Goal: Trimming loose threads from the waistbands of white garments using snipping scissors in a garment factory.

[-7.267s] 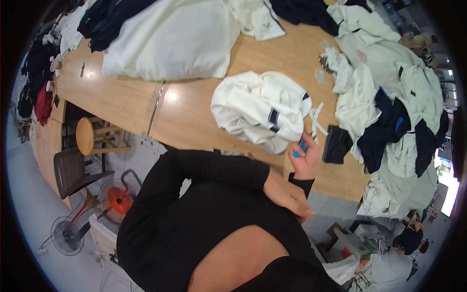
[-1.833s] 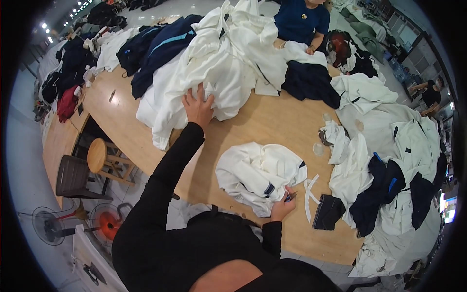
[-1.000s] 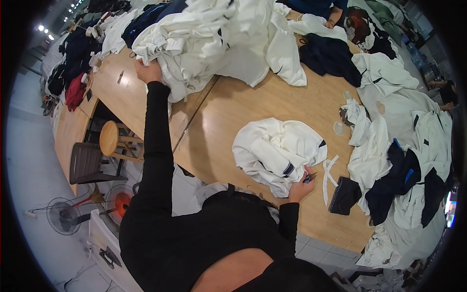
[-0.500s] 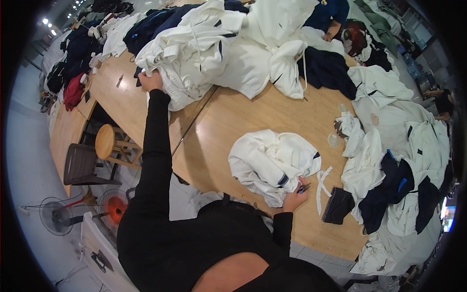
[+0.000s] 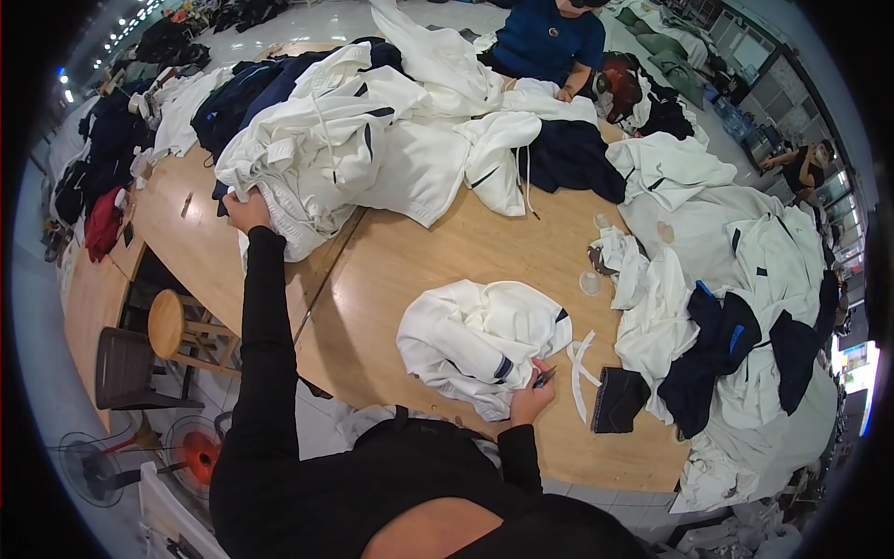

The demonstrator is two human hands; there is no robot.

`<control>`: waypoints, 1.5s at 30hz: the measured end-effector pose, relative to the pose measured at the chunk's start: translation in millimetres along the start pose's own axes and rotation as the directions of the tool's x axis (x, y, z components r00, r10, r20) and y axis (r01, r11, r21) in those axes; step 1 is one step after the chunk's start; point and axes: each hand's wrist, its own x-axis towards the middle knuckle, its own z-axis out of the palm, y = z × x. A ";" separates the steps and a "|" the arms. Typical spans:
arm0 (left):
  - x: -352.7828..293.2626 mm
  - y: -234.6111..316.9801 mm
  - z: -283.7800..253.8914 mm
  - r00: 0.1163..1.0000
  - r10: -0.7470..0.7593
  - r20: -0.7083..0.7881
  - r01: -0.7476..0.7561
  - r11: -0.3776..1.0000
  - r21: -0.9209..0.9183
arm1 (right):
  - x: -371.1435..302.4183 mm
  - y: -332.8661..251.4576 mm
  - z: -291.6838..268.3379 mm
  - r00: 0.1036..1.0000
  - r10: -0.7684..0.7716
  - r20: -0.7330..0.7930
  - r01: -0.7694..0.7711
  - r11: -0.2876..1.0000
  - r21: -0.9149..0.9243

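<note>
My left arm stretches far forward, and my left hand (image 5: 248, 212) is closed on the gathered edge of a white garment (image 5: 296, 172) in a large heap. Close to me on the table, my right hand (image 5: 532, 399) holds small thread snips (image 5: 546, 377) with dark blades and a bit of blue. That hand rests against a bundled white garment (image 5: 466, 326) with dark navy trim. To its right lie white strips (image 5: 580, 373) and a folded dark cloth piece (image 5: 620, 401).
White and navy garments (image 5: 736, 233) cover the table's right side. Across the wooden table (image 5: 419, 252) a person in a blue shirt (image 5: 549, 47) works at the heap. A round stool (image 5: 168, 321), a dark chair (image 5: 130, 368) and a fan (image 5: 196, 456) stand at my left.
The whole view has shifted, so the table and garments appear lower and further left. More of the person across shows. My hands keep their holds.
</note>
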 end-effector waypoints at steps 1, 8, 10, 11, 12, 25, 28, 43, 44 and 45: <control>-2.2 1.8 -1.5 1.000 0.001 0.003 -0.001 1.000 0.001 | 0.9 -0.3 0.2 1.000 -0.001 0.004 0.001 1.000 -0.002; -5.7 5.3 -4.9 1.000 0.015 -0.023 -0.016 0.999 -0.043 | -0.1 -0.6 -0.8 1.000 0.007 0.002 -0.007 0.999 -0.032; -3.8 2.1 -6.9 1.000 -0.010 -0.007 0.010 0.998 -0.069 | -1.5 -0.5 -0.8 1.000 0.008 0.014 -0.008 1.000 -0.029; -3.3 1.0 -6.1 1.000 -0.011 -0.008 0.011 0.998 -0.068 | -1.5 -0.3 -0.3 1.000 0.008 0.015 -0.008 1.000 -0.030; -4.5 1.2 -5.8 1.000 -0.003 -0.018 0.002 0.998 -0.060 | -1.5 -0.3 -0.2 1.000 0.021 0.011 -0.020 0.999 -0.026; -8.3 2.9 -5.1 0.999 -0.033 0.006 0.034 0.996 -0.080 | -0.7 2.2 0.9 1.000 0.014 0.008 -0.014 1.000 -0.016; -5.4 -0.7 -8.4 0.999 -0.036 0.002 0.036 0.997 -0.072 | -2.0 0.4 1.3 1.000 0.013 0.008 -0.013 1.000 -0.025; -6.0 -2.8 -3.7 0.999 0.006 -0.032 -0.008 0.997 -0.071 | -0.6 -0.6 1.4 1.000 0.018 0.006 -0.018 1.000 -0.017; -9.0 -1.0 -3.0 0.999 0.012 -0.031 -0.014 0.998 -0.055 | -0.5 0.3 0.1 1.000 0.019 0.001 -0.019 1.000 -0.020; -8.7 -0.8 -3.7 0.999 0.013 -0.031 -0.015 0.998 -0.055 | -0.3 0.4 0.0 1.000 0.020 0.012 -0.020 1.000 -0.023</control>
